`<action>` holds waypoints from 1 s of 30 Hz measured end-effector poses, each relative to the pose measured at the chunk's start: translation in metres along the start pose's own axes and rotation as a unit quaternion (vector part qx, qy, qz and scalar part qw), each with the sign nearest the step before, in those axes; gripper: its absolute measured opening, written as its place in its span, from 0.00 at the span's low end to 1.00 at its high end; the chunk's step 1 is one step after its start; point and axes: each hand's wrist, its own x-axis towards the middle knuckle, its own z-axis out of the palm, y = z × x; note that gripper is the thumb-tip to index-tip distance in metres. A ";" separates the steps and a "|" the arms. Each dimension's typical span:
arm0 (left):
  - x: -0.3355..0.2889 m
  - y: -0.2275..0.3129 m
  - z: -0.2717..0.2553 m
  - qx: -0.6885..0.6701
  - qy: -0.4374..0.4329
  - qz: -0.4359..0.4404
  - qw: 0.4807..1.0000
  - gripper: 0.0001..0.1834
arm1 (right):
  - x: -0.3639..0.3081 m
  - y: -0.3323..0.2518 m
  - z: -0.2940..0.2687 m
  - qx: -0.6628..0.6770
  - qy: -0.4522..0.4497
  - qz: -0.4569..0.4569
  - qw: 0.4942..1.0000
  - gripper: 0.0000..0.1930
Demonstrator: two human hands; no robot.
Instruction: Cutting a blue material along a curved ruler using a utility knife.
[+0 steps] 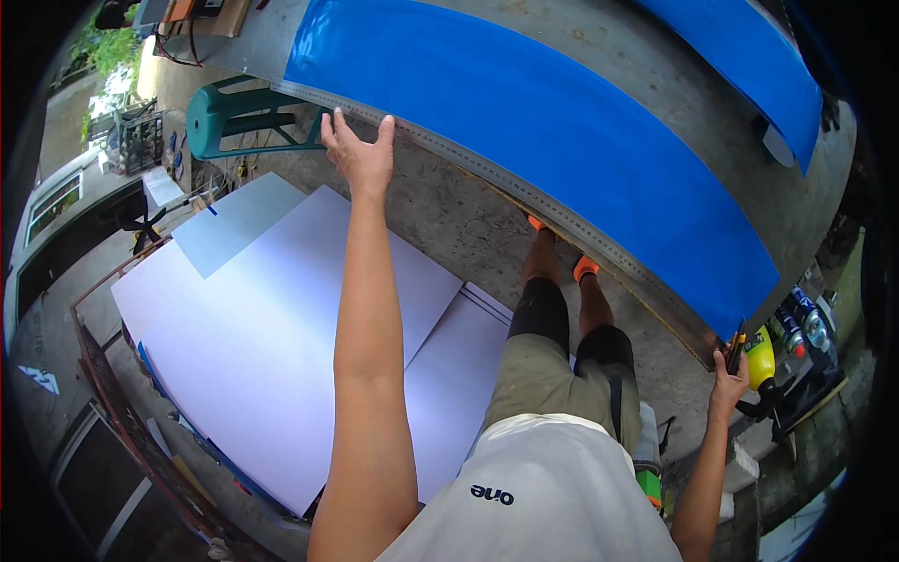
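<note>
A long blue sheet (524, 131) lies on the grey table (599, 42), and a metal ruler (487, 167) with fine markings runs along its near edge. My left hand (363, 161) reaches to the table's near edge by the ruler's left part, fingers and thumb spread apart. Whether its fingertips press on the ruler cannot be made out. At the right end of the table my right hand (729, 382) is closed round a slim dark tool with yellowish parts (737, 348), beside the blue sheet's lower right corner. The tool's exact kind is too small to tell.
Another blue sheet (749, 70) lies at the far right. A green plastic stool (225, 122) stands left of the table. Large white panels (272, 347) fill the left, with a greyish sheet (239, 225) on top. A yellow spray bottle (760, 359) and cans (807, 314) are right.
</note>
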 end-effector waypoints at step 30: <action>0.084 0.002 -0.037 0.136 -0.142 -0.046 0.979 0.71 | 0.020 -0.134 0.049 -0.115 0.041 -0.058 0.991 0.21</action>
